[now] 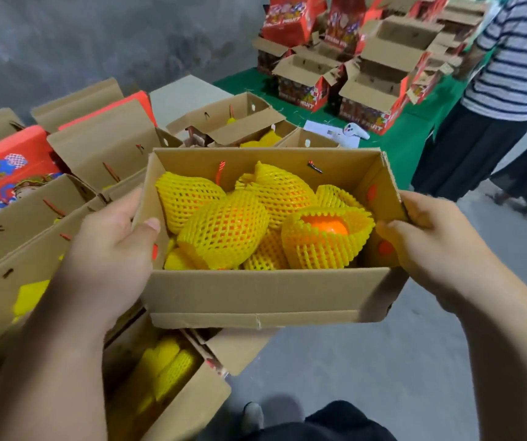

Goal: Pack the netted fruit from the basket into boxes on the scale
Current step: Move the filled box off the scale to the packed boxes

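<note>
Right now I'm carrying a filled box with its flaps up, and the netted fruit inside is heaped close to the rim, so this one looks packed. Around it on my left stand more open boxes with yellow netting showing in some of them, and an open box below also holds fruit. Empty printed boxes wait on the green table, so packing seems far from over. I see neither scale nor basket, and I can't tell where this box goes. My left hand grips the left wall, thumb hooked over the rim; my right hand clasps the right wall, fingers curled around it.
</note>
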### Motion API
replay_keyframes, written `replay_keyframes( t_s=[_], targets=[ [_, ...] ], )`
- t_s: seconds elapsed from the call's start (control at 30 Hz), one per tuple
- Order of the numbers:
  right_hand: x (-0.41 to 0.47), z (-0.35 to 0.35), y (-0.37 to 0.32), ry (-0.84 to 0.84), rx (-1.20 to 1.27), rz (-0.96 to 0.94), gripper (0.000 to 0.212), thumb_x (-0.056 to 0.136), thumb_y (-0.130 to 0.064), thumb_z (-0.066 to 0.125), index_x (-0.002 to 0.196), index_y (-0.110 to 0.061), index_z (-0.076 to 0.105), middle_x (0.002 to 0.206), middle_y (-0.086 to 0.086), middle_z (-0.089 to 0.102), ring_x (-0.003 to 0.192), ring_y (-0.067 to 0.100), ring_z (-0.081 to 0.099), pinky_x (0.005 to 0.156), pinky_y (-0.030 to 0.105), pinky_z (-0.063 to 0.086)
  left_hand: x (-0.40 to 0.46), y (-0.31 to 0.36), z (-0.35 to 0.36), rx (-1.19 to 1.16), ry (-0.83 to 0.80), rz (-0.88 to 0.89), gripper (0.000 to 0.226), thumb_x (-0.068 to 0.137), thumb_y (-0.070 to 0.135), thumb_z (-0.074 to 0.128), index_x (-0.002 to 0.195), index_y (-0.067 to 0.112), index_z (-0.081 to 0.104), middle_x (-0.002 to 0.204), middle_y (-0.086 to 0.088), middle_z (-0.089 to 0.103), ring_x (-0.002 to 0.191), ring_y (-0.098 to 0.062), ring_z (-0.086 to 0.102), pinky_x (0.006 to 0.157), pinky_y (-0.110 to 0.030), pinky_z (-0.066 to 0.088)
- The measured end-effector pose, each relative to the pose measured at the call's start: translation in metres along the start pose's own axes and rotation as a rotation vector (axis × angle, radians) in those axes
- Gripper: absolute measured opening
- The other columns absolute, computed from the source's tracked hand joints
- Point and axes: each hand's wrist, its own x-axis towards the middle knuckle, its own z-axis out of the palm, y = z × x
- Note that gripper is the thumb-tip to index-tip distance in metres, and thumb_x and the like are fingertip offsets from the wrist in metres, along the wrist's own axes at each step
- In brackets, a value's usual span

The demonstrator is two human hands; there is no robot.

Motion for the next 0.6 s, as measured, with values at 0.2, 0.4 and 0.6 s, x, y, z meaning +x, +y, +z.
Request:
replay_keyframes(
  t_s=[0.2,0.4,0.6],
  targets=[
    [0.097,-0.036,0.017,-0.019,0.023,-0.030,0.023,0.105,-0.015,0.052,0.098,-0.030,0.067,0.098,0.006,0.073,0.093,0.033,0.070,0.084,0.062,0.059,0.083,0.003,0.061,0.067,0.063,-0.003,0.048,0.093,0.041,0.044,0.132,0.064,0.059,0.115,0.030,0.073,0.101,-0.007,0.072,0.094,-0.051,0.057],
    [0.209,-0.086,0.038,-0.105,0.010,-0.111,0.018,0.100,-0.008,0.053,0.102,-0.015,0.069,0.097,0.016,0.071,0.094,0.041,0.067,0.082,0.060,0.057,0.141,0.022,0.126,0.162,0.134,-0.025,0.049,0.096,0.042,0.046,0.140,0.059,0.055,0.121,0.032,0.070,0.108,0.011,0.066,0.092,-0.047,0.054],
    [0.305,-0.146,0.051,-0.163,-0.008,-0.181,0.019,0.100,-0.008,0.052,0.101,-0.016,0.070,0.094,0.016,0.071,0.092,0.041,0.068,0.082,0.060,0.057,0.185,0.051,0.196,0.197,0.257,-0.006,0.040,0.101,0.042,0.051,0.138,0.051,0.059,0.123,0.027,0.071,0.114,0.005,0.065,0.100,-0.053,0.051]
  ],
)
